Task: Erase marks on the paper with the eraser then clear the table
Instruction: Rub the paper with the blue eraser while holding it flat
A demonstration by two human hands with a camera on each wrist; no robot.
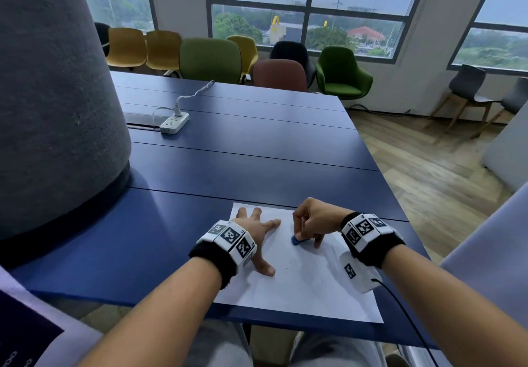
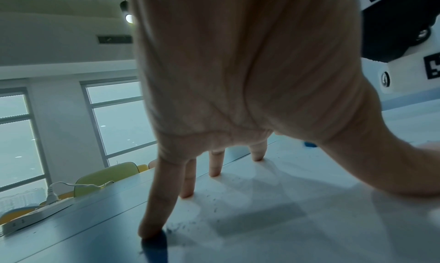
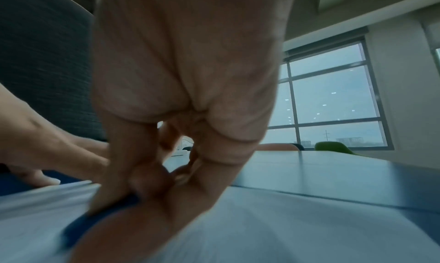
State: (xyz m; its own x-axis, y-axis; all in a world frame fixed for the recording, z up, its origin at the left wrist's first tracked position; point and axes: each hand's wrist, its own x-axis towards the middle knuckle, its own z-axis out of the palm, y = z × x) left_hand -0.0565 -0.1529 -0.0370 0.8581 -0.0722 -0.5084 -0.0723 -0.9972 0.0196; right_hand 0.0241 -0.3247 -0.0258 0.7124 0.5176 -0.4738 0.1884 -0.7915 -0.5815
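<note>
A white sheet of paper (image 1: 308, 281) lies at the near edge of the blue table (image 1: 228, 166). My left hand (image 1: 257, 229) is spread flat on the sheet's left part, fingertips (image 2: 214, 171) pressing it down. My right hand (image 1: 311, 223) pinches a small blue eraser (image 1: 298, 240) and holds it against the paper near the sheet's middle. In the right wrist view the eraser (image 3: 95, 220) shows blurred under the curled fingers. Dark eraser crumbs (image 2: 181, 227) lie scattered on the paper (image 2: 285, 210) near the left fingers.
A white power strip (image 1: 174, 122) with a plugged cable lies farther back on the table. A large grey fabric column (image 1: 51, 95) stands at the left. Coloured chairs (image 1: 211, 58) line the far side, with wooden floor to the right.
</note>
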